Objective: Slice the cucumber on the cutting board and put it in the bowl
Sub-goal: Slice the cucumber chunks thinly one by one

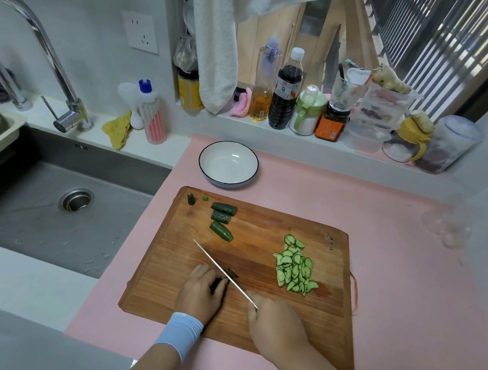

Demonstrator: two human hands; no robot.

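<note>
Counter: my pink surface (386,236) fills centre and right, with the wooden cutting board (260,240) on it.
Left hand (201,293): curled over a cucumber piece (232,272), lower centre.
Right hand (274,325): wrapped round the knife (219,264), blade against that piece.
Slices (295,269): heaped on the board's right.
Chunks (223,213): board's upper left.
Bowl (231,144): just above the board.
Room: sink (29,211) and tap (46,41) left; bottles (285,90) on the upper-centre sill, beside a hanging towel (216,39).

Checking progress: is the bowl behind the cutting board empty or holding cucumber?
Empty. The bowl shows bare white inside; the cut slices lie piled on the cutting board.
</note>
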